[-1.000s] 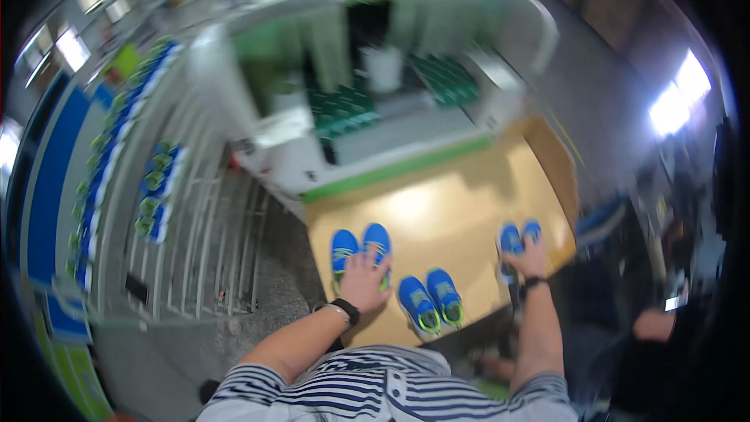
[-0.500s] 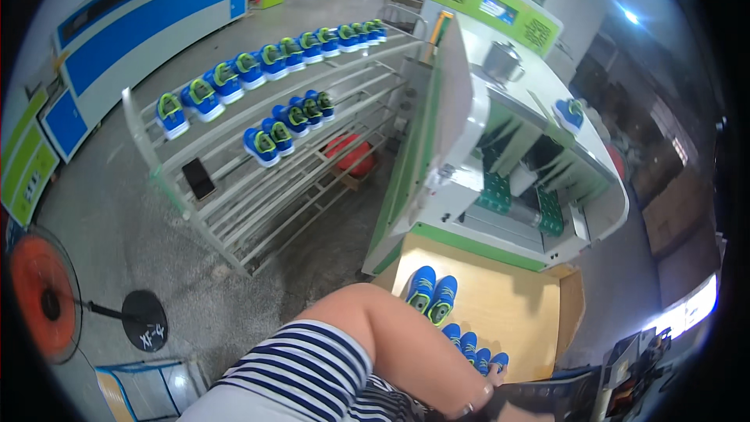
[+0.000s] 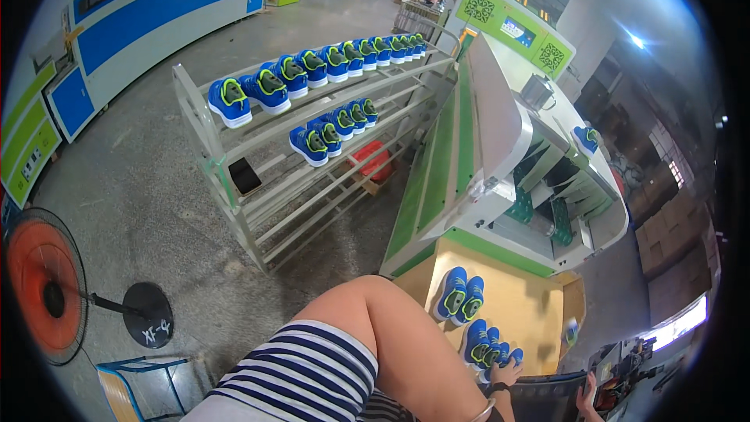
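Blue sneakers with lime-green trim stand on a light wooden board (image 3: 539,297) in front of the machine. One pair of sneakers (image 3: 459,297) sits farther away, and several more (image 3: 484,340) run in a row toward me. My left arm, in a striped sleeve, reaches across, and my left hand (image 3: 506,373) has its fingers closed at the nearest small-looking sneaker (image 3: 516,356). At the lower right, my right hand (image 3: 586,400) is raised with fingers extended, holding nothing visible. A blurred blue-green object (image 3: 571,333) shows by the board's right edge; its kind is unclear.
A metal rack (image 3: 258,211) holds two rows of sneakers (image 3: 312,70) and a dark phone (image 3: 244,177). The white-green machine (image 3: 437,164) carries a metal pot (image 3: 537,91) and one sneaker (image 3: 585,139). A floor fan (image 3: 47,289) and a stool (image 3: 141,379) stand left.
The view has shifted, so the rack and machine sit differently in it. My right hand now shows clearly at the lower right. The blurred blue-green object has appeared. My left hand stays by the sneakers.
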A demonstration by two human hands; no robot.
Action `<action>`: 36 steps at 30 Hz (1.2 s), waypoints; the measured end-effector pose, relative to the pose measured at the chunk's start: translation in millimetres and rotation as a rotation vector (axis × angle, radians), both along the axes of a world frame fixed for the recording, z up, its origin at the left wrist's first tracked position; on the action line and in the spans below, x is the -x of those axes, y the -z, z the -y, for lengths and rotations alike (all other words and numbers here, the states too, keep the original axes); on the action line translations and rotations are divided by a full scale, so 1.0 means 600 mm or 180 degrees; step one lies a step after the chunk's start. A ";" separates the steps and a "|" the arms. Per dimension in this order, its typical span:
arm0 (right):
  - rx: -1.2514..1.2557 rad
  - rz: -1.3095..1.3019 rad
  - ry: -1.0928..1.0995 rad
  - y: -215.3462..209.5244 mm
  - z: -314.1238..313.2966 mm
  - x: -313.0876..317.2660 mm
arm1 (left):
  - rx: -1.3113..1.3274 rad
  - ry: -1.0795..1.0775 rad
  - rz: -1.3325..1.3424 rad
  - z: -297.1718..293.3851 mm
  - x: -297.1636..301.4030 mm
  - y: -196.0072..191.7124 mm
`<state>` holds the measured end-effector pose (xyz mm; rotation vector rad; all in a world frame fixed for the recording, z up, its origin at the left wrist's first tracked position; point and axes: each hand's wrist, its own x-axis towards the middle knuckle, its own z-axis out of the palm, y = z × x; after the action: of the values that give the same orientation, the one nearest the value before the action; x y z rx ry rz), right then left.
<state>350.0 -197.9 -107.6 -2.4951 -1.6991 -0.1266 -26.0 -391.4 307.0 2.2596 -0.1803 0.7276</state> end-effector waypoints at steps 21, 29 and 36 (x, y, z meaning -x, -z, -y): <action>0.0189 0.0020 0.0125 -0.048 0.061 0.093 | -0.0260 0.0103 0.0447 0.063 0.049 0.021; -0.0312 -0.0156 0.0048 -0.055 0.078 0.080 | -0.0288 0.0018 0.0542 0.063 0.063 0.032; -0.0606 -0.0188 -0.0358 -0.143 0.086 0.087 | -0.0292 -0.0105 0.0670 0.070 0.081 0.039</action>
<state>297.6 -249.4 -21.8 -2.2409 -1.7120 -0.1921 -74.5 -433.2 283.7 2.2742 -0.2824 0.9935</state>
